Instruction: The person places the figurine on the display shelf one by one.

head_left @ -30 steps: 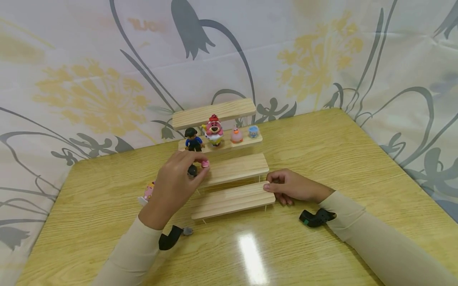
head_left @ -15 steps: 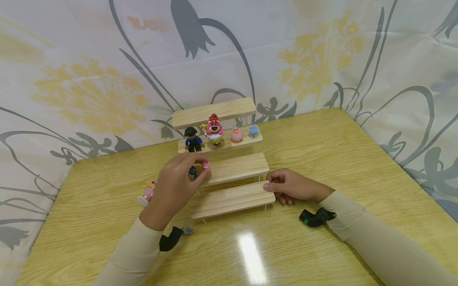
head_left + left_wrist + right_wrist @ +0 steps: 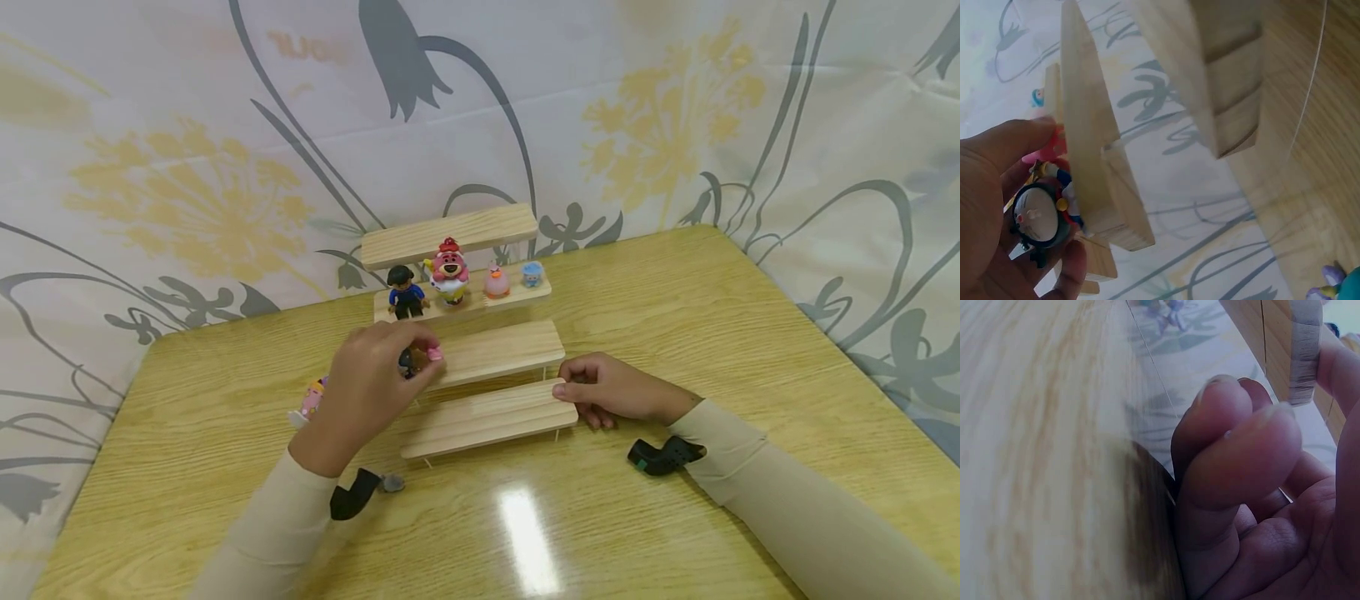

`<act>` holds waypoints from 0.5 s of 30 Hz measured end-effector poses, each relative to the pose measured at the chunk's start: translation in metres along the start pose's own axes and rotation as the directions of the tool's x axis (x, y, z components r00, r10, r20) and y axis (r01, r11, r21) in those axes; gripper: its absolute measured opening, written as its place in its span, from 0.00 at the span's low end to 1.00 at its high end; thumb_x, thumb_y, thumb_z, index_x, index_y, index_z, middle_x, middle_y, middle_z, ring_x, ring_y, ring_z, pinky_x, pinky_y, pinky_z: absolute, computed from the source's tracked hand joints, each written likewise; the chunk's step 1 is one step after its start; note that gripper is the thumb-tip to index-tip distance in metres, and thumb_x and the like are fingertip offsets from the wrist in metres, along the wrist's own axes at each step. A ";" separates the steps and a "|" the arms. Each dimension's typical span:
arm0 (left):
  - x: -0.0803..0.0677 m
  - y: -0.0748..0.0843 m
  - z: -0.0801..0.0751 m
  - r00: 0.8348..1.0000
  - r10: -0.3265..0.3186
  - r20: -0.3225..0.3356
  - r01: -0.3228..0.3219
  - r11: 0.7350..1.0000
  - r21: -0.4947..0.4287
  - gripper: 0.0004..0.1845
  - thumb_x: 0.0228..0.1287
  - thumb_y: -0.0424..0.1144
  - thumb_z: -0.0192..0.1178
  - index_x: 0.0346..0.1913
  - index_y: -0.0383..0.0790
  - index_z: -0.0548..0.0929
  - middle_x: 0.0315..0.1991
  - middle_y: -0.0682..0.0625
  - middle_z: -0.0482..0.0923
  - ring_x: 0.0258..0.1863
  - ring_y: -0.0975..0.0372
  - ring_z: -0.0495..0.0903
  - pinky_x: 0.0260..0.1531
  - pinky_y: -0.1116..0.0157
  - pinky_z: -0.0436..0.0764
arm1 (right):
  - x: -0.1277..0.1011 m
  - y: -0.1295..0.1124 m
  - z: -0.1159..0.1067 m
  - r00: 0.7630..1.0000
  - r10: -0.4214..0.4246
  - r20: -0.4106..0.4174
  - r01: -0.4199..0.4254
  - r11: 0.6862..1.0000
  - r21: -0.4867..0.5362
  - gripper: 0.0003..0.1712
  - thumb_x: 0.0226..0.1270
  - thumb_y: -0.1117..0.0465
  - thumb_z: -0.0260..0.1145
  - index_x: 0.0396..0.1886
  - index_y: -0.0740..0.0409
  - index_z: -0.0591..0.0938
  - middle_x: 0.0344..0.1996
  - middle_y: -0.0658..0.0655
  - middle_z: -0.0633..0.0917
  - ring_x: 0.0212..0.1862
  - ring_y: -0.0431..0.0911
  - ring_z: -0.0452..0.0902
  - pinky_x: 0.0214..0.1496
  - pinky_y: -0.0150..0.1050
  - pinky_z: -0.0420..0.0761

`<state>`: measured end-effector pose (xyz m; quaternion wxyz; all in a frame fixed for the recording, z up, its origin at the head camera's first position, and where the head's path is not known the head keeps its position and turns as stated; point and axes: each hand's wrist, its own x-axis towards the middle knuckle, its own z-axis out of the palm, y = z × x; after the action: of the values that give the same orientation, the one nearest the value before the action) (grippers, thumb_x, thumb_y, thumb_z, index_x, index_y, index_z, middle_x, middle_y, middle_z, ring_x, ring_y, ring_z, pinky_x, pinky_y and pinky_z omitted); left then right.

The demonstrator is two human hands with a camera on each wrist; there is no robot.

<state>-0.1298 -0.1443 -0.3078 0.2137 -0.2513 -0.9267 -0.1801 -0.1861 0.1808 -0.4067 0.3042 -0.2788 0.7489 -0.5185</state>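
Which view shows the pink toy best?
The left wrist view: the pink toy appears largest there, though the left hand partly covers it. The head view shows only a small bit of pink in that hand's pinch. In the right wrist view I can't make it out.

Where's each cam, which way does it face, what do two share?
Head: worn on head, facing forward and down at tiered shelf; left hand, right hand and sleeves show.
Left wrist: on that wrist, facing pink piece and dark-headed figure; left fingers show.
Right wrist: on that wrist, facing tabletop and board end; right fingers show.
Head and left wrist share pink piece.
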 end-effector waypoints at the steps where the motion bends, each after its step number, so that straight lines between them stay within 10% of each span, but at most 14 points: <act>1: 0.001 0.000 -0.001 1.000 0.000 0.011 0.000 1.000 0.005 0.10 0.57 0.43 0.74 0.38 0.44 0.86 0.27 0.55 0.84 0.28 0.62 0.77 0.39 0.55 0.80 | 0.000 0.000 0.000 1.000 0.000 0.001 0.000 1.000 0.001 0.19 0.79 0.52 0.57 0.32 0.63 0.74 0.15 0.54 0.76 0.13 0.41 0.69 0.14 0.37 0.74; 15: 0.007 0.001 -0.006 0.987 -0.030 0.159 0.029 1.000 0.005 0.09 0.57 0.47 0.74 0.35 0.51 0.85 0.28 0.61 0.85 0.30 0.67 0.81 0.38 0.60 0.80 | -0.001 -0.003 0.001 1.000 0.029 -0.005 -0.029 0.999 0.014 0.18 0.79 0.51 0.57 0.34 0.62 0.75 0.16 0.54 0.76 0.14 0.40 0.69 0.15 0.36 0.74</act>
<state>-0.1329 -0.1430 -0.2989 0.1368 -0.2507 -0.9446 -0.1615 -0.1845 0.1806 -0.4040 0.3118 -0.2646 0.7500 -0.5199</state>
